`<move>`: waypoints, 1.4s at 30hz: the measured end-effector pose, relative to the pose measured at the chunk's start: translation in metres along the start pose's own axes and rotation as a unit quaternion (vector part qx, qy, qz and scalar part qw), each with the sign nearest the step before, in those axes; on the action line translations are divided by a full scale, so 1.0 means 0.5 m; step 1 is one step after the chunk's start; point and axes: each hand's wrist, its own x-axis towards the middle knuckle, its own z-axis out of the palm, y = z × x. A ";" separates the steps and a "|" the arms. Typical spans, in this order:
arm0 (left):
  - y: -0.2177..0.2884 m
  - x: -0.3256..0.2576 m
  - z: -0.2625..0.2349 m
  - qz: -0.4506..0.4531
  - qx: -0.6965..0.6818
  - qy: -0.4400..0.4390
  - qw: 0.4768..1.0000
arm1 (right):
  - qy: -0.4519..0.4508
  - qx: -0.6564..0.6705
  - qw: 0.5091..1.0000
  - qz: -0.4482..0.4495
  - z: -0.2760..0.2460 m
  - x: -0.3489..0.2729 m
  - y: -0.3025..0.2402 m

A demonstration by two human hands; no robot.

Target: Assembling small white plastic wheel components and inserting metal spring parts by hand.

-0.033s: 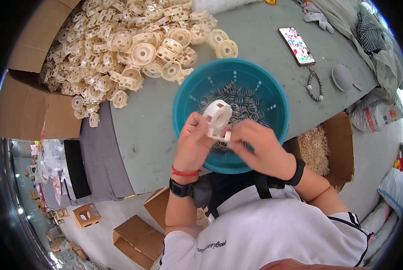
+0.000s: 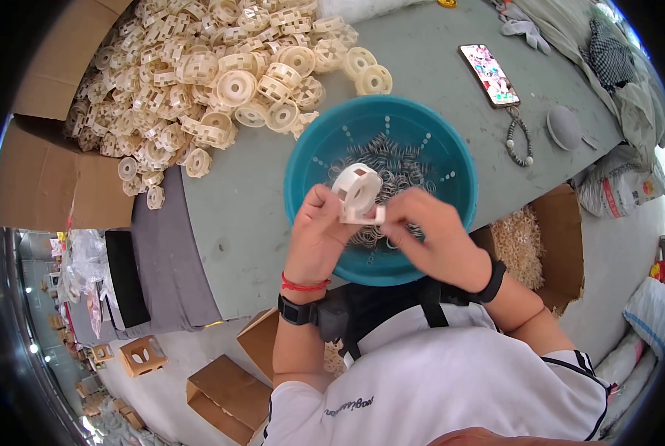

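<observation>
Cream plastic ring (image 2: 356, 195), with rectangular rim openings and a tab projecting right, is held above a blue basin (image 2: 459, 186) of metal springs (image 2: 386, 152), partly blocking them. Similar rings (image 2: 198, 82) are heaped far left; a phone (image 2: 490, 76) lies far right. Left hand (image 2: 316, 234) pinches the ring; right hand (image 2: 442, 241) has fingertips drawn together at the tab, their contents indiscernible.

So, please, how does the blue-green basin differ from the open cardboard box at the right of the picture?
Shape: the basin is round, while the cardboard box has corners.
Colour: the basin is blue-green, the box brown.
Contents: the basin holds metal coils, the box pale pieces.
Both are open at the top.
</observation>
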 end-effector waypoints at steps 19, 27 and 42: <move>-0.046 -0.063 0.027 0.022 0.056 0.069 0.996 | -0.030 -0.060 0.992 -0.104 -0.029 -0.023 0.017; 0.002 -0.155 0.000 0.105 0.105 0.126 0.981 | 0.078 -0.108 0.991 -0.029 -0.144 -0.051 0.035; 0.075 -0.327 -0.076 -0.275 0.521 0.197 0.784 | 0.064 -0.376 0.910 0.164 -0.348 -0.116 0.107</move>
